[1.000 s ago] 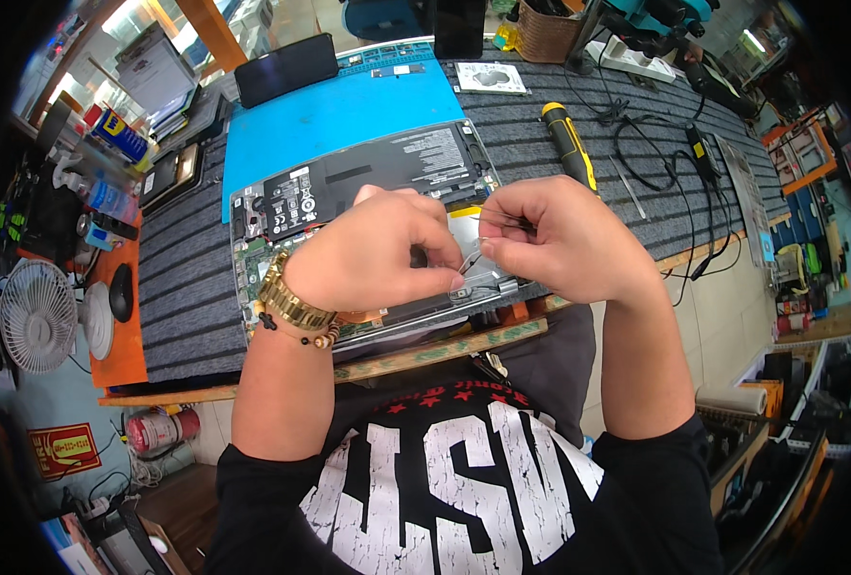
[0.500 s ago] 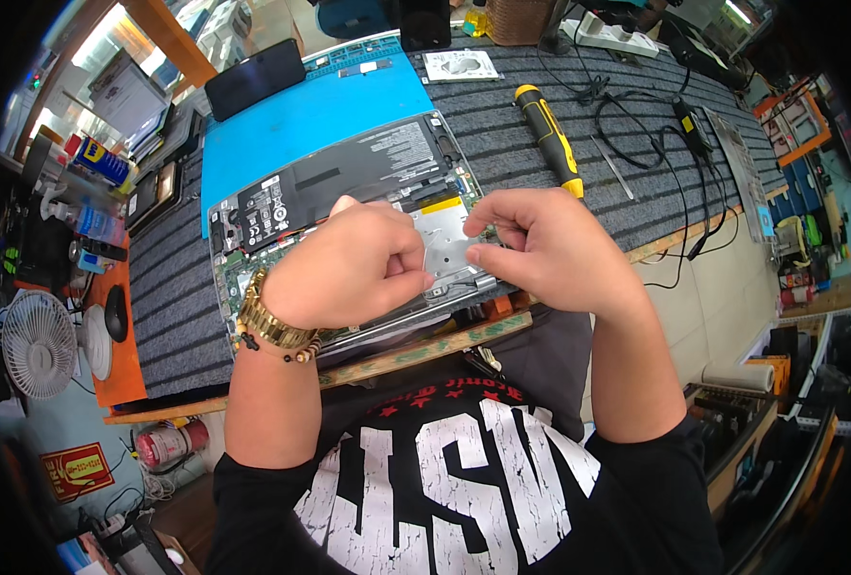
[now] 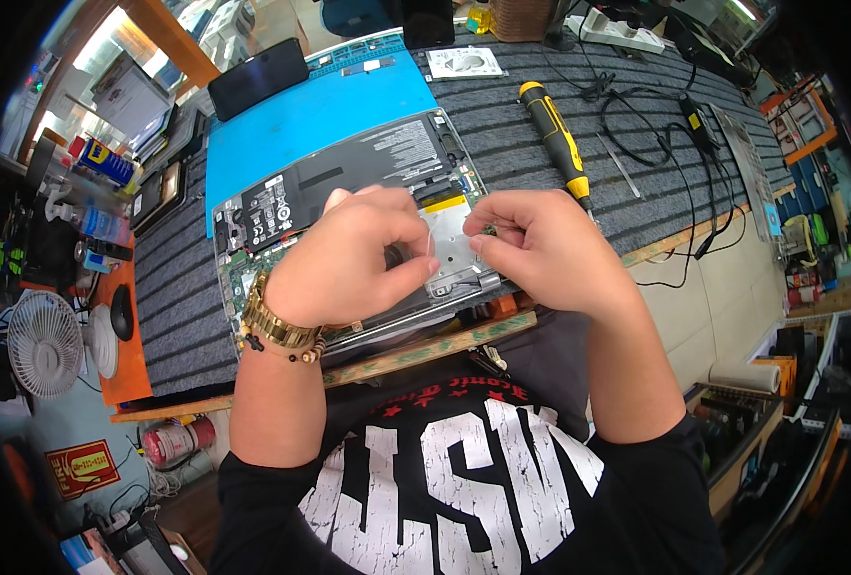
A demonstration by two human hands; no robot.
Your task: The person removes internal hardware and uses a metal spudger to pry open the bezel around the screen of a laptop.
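Note:
An opened laptop base (image 3: 456,251) lies in front of me, its black battery (image 3: 368,165) and green circuit board parts exposed. Over its near middle hangs my left hand (image 3: 354,259), thumb and fingers curled together; a thin pale line shows at the fingertips, too fine to name. My right hand (image 3: 545,244) is over the laptop's right side, its thumb and fingertips brought close together. A small green bit shows between those fingertips, and I cannot tell whether it is held or part of the board behind. A gold watch (image 3: 280,324) circles my left wrist.
A blue mat (image 3: 296,144) lies beneath the laptop's far part, with a black phone (image 3: 258,79) on it. To the right are a yellow-black screwdriver (image 3: 555,139), a thin metal strip (image 3: 619,168) and black cables (image 3: 699,134). A white fan (image 3: 44,343) stands left.
My left hand's fingers have opened slightly, with a dark gap now between thumb and fingers. My right fingertips have drawn a little nearer each other. The view has shifted slightly.

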